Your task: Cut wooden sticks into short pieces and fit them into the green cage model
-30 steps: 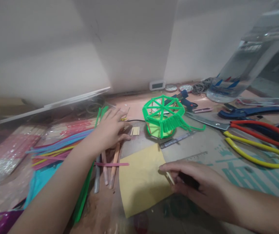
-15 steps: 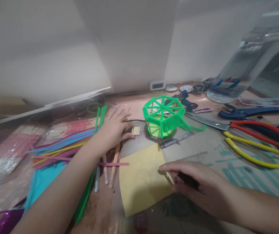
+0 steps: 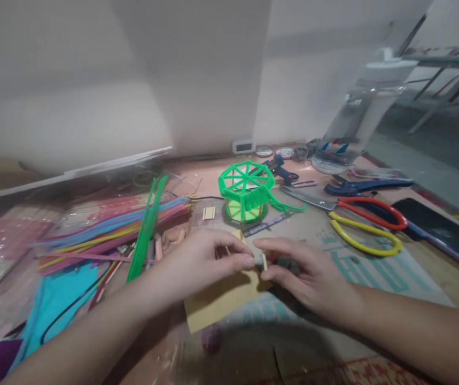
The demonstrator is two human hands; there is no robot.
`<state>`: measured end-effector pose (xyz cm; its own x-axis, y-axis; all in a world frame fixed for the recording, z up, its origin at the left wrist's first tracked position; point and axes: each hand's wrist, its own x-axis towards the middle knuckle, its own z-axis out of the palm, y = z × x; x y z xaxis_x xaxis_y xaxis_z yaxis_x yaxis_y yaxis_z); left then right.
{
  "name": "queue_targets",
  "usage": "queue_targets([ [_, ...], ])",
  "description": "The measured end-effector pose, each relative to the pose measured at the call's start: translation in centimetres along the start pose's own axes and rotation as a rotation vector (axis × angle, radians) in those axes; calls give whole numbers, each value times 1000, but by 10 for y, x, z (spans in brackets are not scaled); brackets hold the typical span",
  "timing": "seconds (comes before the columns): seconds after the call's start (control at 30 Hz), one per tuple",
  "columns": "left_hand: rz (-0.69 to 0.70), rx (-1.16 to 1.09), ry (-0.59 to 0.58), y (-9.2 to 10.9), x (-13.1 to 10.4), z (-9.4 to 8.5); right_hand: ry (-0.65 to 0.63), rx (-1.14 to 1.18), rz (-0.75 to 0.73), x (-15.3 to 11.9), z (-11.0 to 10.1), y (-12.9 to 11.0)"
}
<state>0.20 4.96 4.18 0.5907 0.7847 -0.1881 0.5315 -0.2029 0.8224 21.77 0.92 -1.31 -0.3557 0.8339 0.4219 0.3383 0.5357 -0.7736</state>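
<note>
My right hand pinches a short pale wooden stick between thumb and fingers. Facing it, my left hand has thumb and forefinger closed together; what they hold, if anything, I cannot make out. Both hands hover over a sheet of yellow paper, partly covered by my left hand. Beyond them stands a green eight-sided frame with a spoked top and loose green strands trailing right. A small row of short sticks lies left of it.
Large scissors with red and yellow handles lie at right, near a blue-handled tool and a phone. A glue gun sits behind the frame, a water bottle at back right. Coloured pipe cleaners and green strips spread left.
My left hand has come away from the row of short sticks, moving right and nearer, to meet my right hand. The right hand still holds its stick. The view has shifted somewhat.
</note>
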Motion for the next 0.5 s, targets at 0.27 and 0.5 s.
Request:
queue_targets([
  [0.27, -56, 157, 98, -17, 6, -2, -90, 103, 67, 3, 7, 11],
  [0.5, -295, 622, 295, -37, 57, -40, -155, 43, 113, 4, 9, 14],
])
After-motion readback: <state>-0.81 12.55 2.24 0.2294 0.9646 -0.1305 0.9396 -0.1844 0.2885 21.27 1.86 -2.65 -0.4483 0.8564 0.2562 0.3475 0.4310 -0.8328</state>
